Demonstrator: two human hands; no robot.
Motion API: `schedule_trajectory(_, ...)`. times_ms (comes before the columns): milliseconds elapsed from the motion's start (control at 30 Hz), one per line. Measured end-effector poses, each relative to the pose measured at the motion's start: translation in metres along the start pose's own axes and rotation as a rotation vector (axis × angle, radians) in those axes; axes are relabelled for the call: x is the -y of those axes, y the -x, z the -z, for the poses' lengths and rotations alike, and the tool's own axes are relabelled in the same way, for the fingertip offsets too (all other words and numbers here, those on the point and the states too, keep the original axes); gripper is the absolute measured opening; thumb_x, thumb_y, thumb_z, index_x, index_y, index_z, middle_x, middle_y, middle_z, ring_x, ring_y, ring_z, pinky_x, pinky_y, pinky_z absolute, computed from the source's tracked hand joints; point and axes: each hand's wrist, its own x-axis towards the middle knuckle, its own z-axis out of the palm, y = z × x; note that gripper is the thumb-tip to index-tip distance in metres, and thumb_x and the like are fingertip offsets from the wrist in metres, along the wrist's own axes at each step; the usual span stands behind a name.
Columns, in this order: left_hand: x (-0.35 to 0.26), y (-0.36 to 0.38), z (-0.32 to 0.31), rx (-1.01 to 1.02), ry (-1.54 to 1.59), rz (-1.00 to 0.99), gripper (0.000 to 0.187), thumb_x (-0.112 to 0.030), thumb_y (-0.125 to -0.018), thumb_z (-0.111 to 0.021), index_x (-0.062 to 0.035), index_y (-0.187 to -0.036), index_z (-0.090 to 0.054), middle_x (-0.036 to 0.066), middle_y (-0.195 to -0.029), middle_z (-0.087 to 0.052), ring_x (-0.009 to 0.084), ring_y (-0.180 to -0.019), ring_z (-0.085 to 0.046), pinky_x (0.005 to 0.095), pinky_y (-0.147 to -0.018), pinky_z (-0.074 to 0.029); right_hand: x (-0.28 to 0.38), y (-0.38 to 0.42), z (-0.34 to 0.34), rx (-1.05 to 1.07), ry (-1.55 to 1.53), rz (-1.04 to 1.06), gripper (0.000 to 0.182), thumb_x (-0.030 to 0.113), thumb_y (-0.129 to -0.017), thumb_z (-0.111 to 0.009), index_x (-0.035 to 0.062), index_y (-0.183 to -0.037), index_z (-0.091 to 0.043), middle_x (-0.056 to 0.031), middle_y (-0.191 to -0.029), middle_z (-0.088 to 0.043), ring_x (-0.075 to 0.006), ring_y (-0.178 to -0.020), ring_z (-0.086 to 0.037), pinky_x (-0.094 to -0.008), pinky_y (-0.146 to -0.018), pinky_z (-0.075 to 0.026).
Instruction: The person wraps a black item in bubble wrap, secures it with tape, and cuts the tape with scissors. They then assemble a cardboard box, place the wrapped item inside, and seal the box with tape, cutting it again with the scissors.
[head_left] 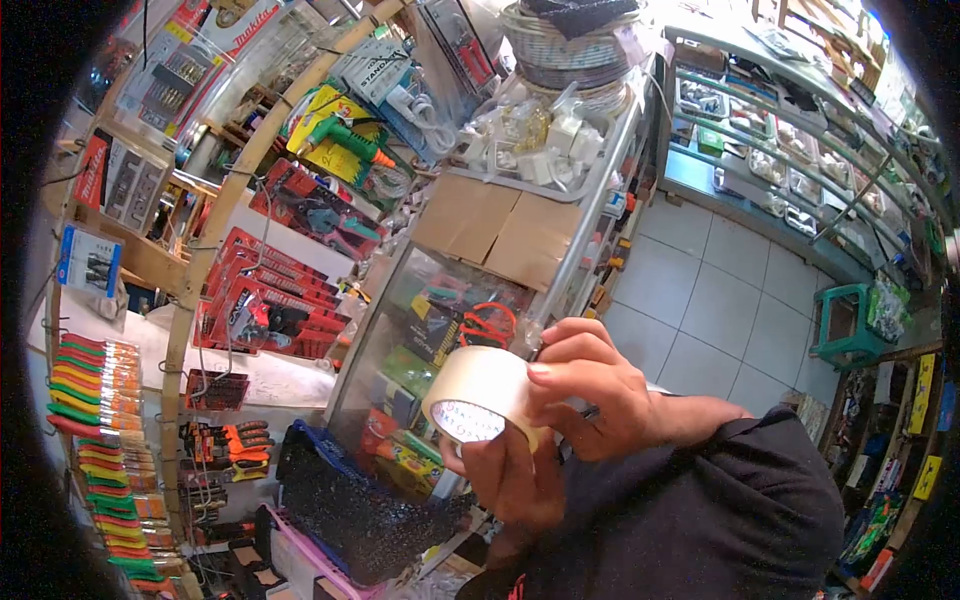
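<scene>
A roll of clear packing tape (482, 385) is held up near the middle of the view, tilted, with its printed inner core facing down and left. My left hand (512, 485) grips the roll from below, its fingers curled at the lower rim. Coming in from the right, my right hand (595, 390) has its fingers bent, the fingertips pressed on the roll's right side. Whether a loose tape end lies under those fingertips cannot be made out. Behind the roll stands a glass display case (400, 330) with packaged goods inside.
Cardboard (500, 228) and a tray of white fittings (540, 150) rest on the case. Paintbrushes (95, 400) and packaged tools (265, 290) hang at left. A dark blue basket (345, 510) is below. A green stool (845, 325) stands on the tiled floor (690, 270).
</scene>
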Motion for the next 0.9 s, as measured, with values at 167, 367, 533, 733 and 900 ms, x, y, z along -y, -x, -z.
schedule_trajectory(167, -0.006, 0.008, 0.009, 0.019, -0.062, 0.033, 0.038, -0.025, -0.093, -0.068, 0.0099, -0.109, -0.068, 0.027, -0.107, -0.066, 0.0445, -0.097, -0.066, 0.0571, -0.092, -0.048, 0.009, -0.002, -0.008, -0.093, 0.039, 0.037, 0.032, 0.008, -0.088, -0.075, 0.0034, -0.118, -0.066, -0.0033, -0.090, -0.072, -0.0215, -0.085, -0.067, -0.0450, -0.096, -0.047)
schedule_trajectory(367, -0.010, 0.003, 0.008, -0.025, -0.044, -0.014, 0.032, -0.023, -0.095, -0.065, 0.0075, -0.104, -0.069, 0.026, -0.096, -0.067, 0.0436, -0.090, -0.066, 0.0524, -0.084, -0.051, -0.001, 0.007, -0.014, -0.223, -0.034, 0.182, 0.025, 0.009, -0.088, -0.074, 0.0035, -0.112, -0.068, -0.0057, -0.093, -0.073, -0.0227, -0.087, -0.070, -0.0463, -0.095, -0.051)
schedule_trajectory(533, -0.007, 0.008, 0.017, 0.003, -0.049, -0.032, 0.033, -0.024, -0.096, -0.065, 0.0081, -0.100, -0.070, 0.025, -0.093, -0.067, 0.0420, -0.088, -0.065, 0.0512, -0.082, -0.051, 0.004, 0.001, -0.012, -0.215, -0.109, 0.129, 0.025, 0.007, -0.087, -0.077, 0.0018, -0.110, -0.070, -0.0079, -0.094, -0.074, -0.0238, -0.088, -0.072, -0.0455, -0.093, -0.053)
schedule_trajectory(733, -0.010, 0.002, 0.015, -0.061, -0.039, -0.010, 0.038, -0.030, -0.096, -0.066, 0.0077, -0.096, -0.070, 0.023, -0.090, -0.067, 0.0390, -0.082, -0.063, 0.0491, -0.077, -0.049, 0.001, -0.013, 0.008, -0.024, -0.053, 0.195, 0.057, 0.006, -0.085, -0.081, 0.0003, -0.135, -0.054, -0.0129, -0.092, -0.078, -0.0231, -0.082, -0.076, -0.0466, -0.094, -0.057)
schedule_trajectory(900, -0.011, 0.006, 0.021, 0.030, 0.047, 0.059, 0.025, -0.023, -0.091, -0.074, -0.0001, -0.101, -0.075, 0.012, -0.104, -0.068, 0.0327, -0.101, -0.063, 0.0597, -0.100, -0.039, 0.004, -0.026, 0.029, 0.180, -0.068, 0.249, 0.054, 0.006, -0.091, -0.075, -0.0006, -0.138, -0.051, -0.0184, -0.099, -0.077, -0.0267, -0.091, -0.076, -0.0508, -0.101, -0.054)
